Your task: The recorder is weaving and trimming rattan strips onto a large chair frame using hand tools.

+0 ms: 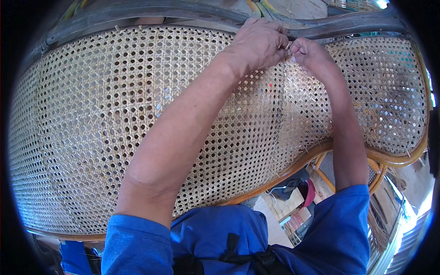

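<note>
A cluttered workshop floor with wood scraps shows below the woven cane panel (137,128), which fills the view. At the panel's far edge, against the dark wooden frame (330,27), the left hand (259,43) and right hand (311,55) pinch a thin cane strand (288,47). Pulled too hard, the strand could snap.

Pale woven cane panel (114,123), open hexagonal mesh, stretched across most of the frame inside a curved wooden frame (284,172). Thin cane strand (288,47), pinched at the panel's top edge, upper centre right, against the dark weathered top rail (348,25).
</note>
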A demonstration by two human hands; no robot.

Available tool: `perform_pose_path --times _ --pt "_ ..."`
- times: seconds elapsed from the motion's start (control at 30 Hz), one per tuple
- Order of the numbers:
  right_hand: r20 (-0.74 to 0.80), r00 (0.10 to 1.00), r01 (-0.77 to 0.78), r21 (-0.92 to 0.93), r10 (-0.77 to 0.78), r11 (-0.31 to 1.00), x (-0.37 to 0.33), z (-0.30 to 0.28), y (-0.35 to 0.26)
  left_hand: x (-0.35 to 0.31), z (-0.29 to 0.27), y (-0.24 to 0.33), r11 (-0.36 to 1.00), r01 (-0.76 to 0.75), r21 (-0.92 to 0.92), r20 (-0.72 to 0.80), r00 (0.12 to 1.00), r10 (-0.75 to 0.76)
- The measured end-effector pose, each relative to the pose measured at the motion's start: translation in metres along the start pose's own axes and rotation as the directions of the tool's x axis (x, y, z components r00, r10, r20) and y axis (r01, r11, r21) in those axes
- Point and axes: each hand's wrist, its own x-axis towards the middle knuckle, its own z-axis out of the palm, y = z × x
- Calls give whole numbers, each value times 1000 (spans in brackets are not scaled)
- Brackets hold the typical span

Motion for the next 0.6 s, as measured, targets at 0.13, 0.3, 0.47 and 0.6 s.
perform_pose_path --times 0.13,0.3,0.47,0.6 --pt "-101 992 -39 299 72 954 -7 1 1 -11 -6 6 999 -42 -7 22 999 42" --pt "-178 982 19 396 57 918 -12 4 1 -20 -4 9 999 -48 9 -12 999 48" --pt "-213 977 41 253 14 967 -25 4 -9 -21 -4 13 999 -21 29 35 999 20" --pt "-226 974 21 224 31 974 -24 4 -10 -22 -5 12 999 -22 23 20 1000 22"
